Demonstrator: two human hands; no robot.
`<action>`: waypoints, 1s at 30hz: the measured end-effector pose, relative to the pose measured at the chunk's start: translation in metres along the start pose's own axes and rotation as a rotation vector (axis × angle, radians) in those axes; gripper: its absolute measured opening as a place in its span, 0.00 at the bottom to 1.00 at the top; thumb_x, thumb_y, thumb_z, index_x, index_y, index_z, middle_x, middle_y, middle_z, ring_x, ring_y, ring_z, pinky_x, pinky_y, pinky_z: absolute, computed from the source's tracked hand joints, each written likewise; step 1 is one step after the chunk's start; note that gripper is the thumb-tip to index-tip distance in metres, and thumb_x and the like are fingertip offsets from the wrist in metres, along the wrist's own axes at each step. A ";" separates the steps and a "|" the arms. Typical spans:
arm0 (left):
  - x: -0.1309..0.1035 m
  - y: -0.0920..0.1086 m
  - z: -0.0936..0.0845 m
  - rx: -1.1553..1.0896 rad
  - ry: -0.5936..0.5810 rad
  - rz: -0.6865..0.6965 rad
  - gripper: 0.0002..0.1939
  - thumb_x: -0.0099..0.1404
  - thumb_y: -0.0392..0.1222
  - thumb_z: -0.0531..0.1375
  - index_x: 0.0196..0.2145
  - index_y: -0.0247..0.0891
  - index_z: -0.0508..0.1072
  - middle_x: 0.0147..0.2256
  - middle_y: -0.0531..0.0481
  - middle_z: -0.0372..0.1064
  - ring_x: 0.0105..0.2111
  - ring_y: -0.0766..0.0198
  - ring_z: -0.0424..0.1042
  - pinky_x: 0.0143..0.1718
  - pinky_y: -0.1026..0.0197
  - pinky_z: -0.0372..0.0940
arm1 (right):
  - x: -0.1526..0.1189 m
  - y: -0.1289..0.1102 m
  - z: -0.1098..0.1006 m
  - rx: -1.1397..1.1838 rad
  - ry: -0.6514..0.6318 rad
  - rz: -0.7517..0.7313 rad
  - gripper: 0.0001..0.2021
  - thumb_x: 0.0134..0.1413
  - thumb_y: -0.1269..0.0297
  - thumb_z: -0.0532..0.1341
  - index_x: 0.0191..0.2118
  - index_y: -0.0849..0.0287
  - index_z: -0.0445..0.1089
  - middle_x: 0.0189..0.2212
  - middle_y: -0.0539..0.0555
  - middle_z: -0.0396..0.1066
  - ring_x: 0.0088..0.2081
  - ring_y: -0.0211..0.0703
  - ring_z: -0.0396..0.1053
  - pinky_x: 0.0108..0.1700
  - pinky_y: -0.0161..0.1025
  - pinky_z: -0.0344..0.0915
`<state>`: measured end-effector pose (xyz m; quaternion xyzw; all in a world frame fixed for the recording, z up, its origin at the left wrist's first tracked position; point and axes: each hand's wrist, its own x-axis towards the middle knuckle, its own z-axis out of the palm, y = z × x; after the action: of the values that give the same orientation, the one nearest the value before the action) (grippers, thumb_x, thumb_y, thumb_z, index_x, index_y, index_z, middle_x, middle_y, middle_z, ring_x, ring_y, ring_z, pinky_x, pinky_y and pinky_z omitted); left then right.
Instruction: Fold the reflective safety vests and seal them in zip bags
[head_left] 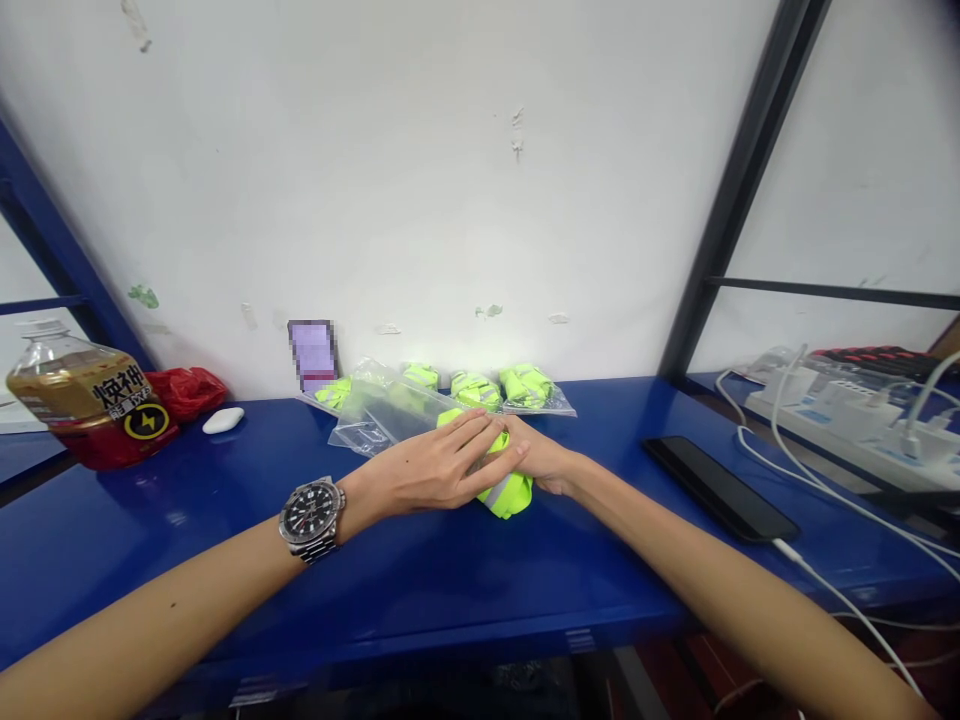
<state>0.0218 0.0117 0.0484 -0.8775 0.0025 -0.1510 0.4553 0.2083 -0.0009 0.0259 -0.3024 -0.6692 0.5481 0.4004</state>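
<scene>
A rolled-up fluorescent yellow-green reflective vest (511, 498) with a silvery strip is pressed between my two hands above the blue table. My left hand (431, 470), with a watch on its wrist, lies across the top of the roll, its fingers and thumb closed over it. From the other side my right hand (541, 458) grips the same roll; most of its fingers are hidden behind the left hand and the vest. Just beyond my hands lies a clear plastic bag (375, 415). Behind it, several bundled vests (475, 390) sit along the wall, at least some of them in clear bags.
On the left of the blue table (315, 620) stand a large drink bottle (90, 395), a red plastic bag (191, 392) and a white case (223, 420). A blurred purple-screened device (313, 355) leans on the wall. At right lie a black phone (720, 487) on a cable and power strips (862, 415).
</scene>
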 end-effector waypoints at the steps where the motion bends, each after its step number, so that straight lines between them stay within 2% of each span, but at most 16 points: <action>1: 0.000 0.001 0.000 -0.005 -0.002 0.006 0.27 0.66 0.28 0.51 0.62 0.24 0.50 0.54 0.28 0.65 0.56 0.46 0.65 0.58 0.45 0.62 | 0.000 0.001 0.001 -0.007 -0.008 -0.003 0.17 0.47 0.69 0.64 0.46 0.57 0.72 0.41 0.53 0.74 0.44 0.45 0.71 0.45 0.42 0.70; 4: 0.002 0.001 -0.002 -0.091 -0.036 -0.003 0.30 0.65 0.32 0.53 0.62 0.23 0.48 0.55 0.28 0.64 0.58 0.45 0.62 0.60 0.44 0.59 | 0.001 0.005 0.003 -0.032 0.057 -0.022 0.13 0.51 0.67 0.62 0.44 0.58 0.72 0.41 0.55 0.75 0.43 0.46 0.72 0.44 0.44 0.70; 6: 0.002 -0.001 -0.004 -0.195 -0.076 -0.042 0.36 0.63 0.38 0.58 0.63 0.23 0.47 0.58 0.28 0.60 0.60 0.43 0.58 0.61 0.43 0.56 | 0.002 0.008 0.004 -0.042 0.113 -0.061 0.14 0.51 0.66 0.63 0.46 0.58 0.72 0.43 0.55 0.74 0.45 0.47 0.72 0.46 0.44 0.70; 9: -0.001 -0.006 -0.005 -0.333 -0.121 -0.162 0.50 0.57 0.48 0.65 0.65 0.24 0.42 0.63 0.25 0.49 0.64 0.39 0.48 0.64 0.38 0.50 | 0.002 0.009 0.005 -0.016 0.162 -0.042 0.19 0.45 0.64 0.68 0.46 0.59 0.71 0.45 0.56 0.74 0.46 0.48 0.71 0.47 0.44 0.68; 11: -0.005 -0.008 -0.002 -0.382 -0.128 -0.244 0.54 0.54 0.49 0.67 0.65 0.22 0.41 0.63 0.24 0.48 0.64 0.39 0.48 0.64 0.37 0.48 | 0.003 0.007 0.005 0.011 0.175 0.030 0.21 0.41 0.62 0.70 0.44 0.60 0.71 0.41 0.55 0.75 0.42 0.48 0.71 0.44 0.43 0.68; 15: -0.011 -0.006 0.011 -0.429 -0.080 -0.316 0.45 0.53 0.45 0.65 0.61 0.24 0.50 0.54 0.28 0.62 0.57 0.41 0.62 0.60 0.38 0.55 | 0.003 0.002 0.007 0.036 0.192 0.102 0.19 0.39 0.62 0.71 0.40 0.60 0.71 0.35 0.52 0.74 0.36 0.43 0.71 0.38 0.39 0.68; 17: -0.012 -0.002 0.016 -0.436 -0.039 -0.340 0.39 0.55 0.45 0.63 0.58 0.25 0.54 0.52 0.30 0.65 0.54 0.42 0.64 0.58 0.38 0.57 | 0.001 0.000 0.005 0.089 0.171 0.128 0.17 0.39 0.64 0.70 0.38 0.60 0.70 0.32 0.51 0.73 0.33 0.41 0.70 0.35 0.37 0.67; 19: -0.012 0.001 0.019 -0.446 -0.005 -0.361 0.36 0.55 0.45 0.62 0.57 0.25 0.55 0.51 0.30 0.65 0.53 0.43 0.65 0.57 0.38 0.58 | -0.002 -0.002 -0.001 0.198 0.093 0.182 0.17 0.38 0.65 0.68 0.39 0.60 0.70 0.31 0.51 0.72 0.31 0.40 0.70 0.33 0.36 0.67; 23: -0.017 0.001 0.016 -0.490 0.030 -0.387 0.37 0.55 0.46 0.62 0.57 0.26 0.55 0.50 0.30 0.65 0.51 0.43 0.66 0.53 0.39 0.62 | -0.009 -0.006 -0.015 0.321 -0.127 0.296 0.27 0.33 0.70 0.71 0.45 0.59 0.68 0.36 0.52 0.72 0.36 0.43 0.72 0.39 0.39 0.70; 26: -0.020 0.001 0.011 -0.484 0.025 -0.383 0.36 0.55 0.46 0.62 0.57 0.27 0.55 0.50 0.30 0.65 0.50 0.43 0.66 0.51 0.39 0.63 | -0.009 -0.004 -0.017 0.257 -0.160 0.230 0.24 0.35 0.67 0.73 0.43 0.61 0.69 0.34 0.52 0.71 0.34 0.41 0.72 0.39 0.39 0.70; 30: -0.018 0.004 0.005 -0.434 -0.014 -0.337 0.31 0.58 0.42 0.59 0.56 0.26 0.56 0.47 0.30 0.66 0.48 0.44 0.67 0.48 0.41 0.64 | -0.004 0.008 -0.009 0.101 -0.038 0.090 0.21 0.36 0.59 0.74 0.36 0.63 0.69 0.28 0.50 0.68 0.31 0.39 0.68 0.34 0.36 0.67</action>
<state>0.0068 0.0155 0.0382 -0.9435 -0.1142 -0.2146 0.2250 0.2179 0.0015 0.0184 -0.3011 -0.6339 0.6044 0.3771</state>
